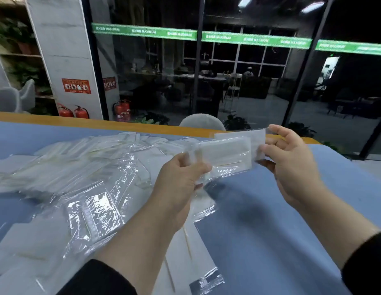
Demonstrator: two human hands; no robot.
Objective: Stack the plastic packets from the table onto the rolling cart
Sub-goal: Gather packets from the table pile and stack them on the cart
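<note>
We read "MAXIMUM" repeated in white along the green band [228, 38] that runs across the glass wall [238, 81], each time beside smaller characters too blurred for us to make out. A red notice [76, 86] on the grey pillar [64, 60] carries pictograms and small writing that we cannot read, and the label on the fire extinguisher [122, 110] seen in the glass is just as unclear; two more extinguishers [73, 112] stand at the pillar's foot. In front of us, our left hand [181, 177] pinches the left end of a clear plastic packet [225, 154] with curled fingers and thumb, while our right hand [291, 162] pinches its right end between thumb and fingertips, so the packet is held flat in the air above the blue table [270, 220], clear of its surface. We see a white pad inside the packet, but no print on it that we can read. To our left a loose heap of packets [79, 177] covers the table, overlapping so much that we cannot count them or separate one from another; glare on the film hides their contents. Both dark sleeves [100, 279] are cut off by the lower edge. A pale chair back [202, 122] shows beyond the table's orange edge [79, 120]. We cannot find the rolling cart in this view.
</note>
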